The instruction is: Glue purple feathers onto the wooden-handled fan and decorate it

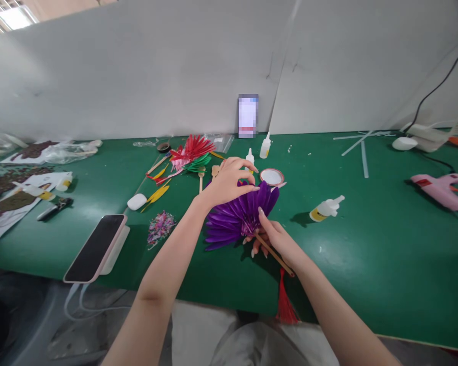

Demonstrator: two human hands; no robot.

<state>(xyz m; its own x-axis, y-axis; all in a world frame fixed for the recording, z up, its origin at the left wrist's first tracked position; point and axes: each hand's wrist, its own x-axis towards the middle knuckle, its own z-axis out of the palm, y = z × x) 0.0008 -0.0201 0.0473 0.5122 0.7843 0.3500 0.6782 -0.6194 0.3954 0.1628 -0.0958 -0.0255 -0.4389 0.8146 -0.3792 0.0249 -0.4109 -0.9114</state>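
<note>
The left hand (232,179) arches, thumb and forefinger a little apart, at the upper edge of the purple feather fan with a wooden handle (232,218). The right hand (277,239) grips the fan's base, left of a white plastic bottle (325,209).

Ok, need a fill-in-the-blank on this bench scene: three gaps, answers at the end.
The hand at the far edge of the purple feather fan is the person's ____ hand. The thread tassel at the end of the slim wooden handle is coloured ____. The pink plastic glue gun lies on the person's ____ side of the green table.

Missing words: left; red; right.
</note>
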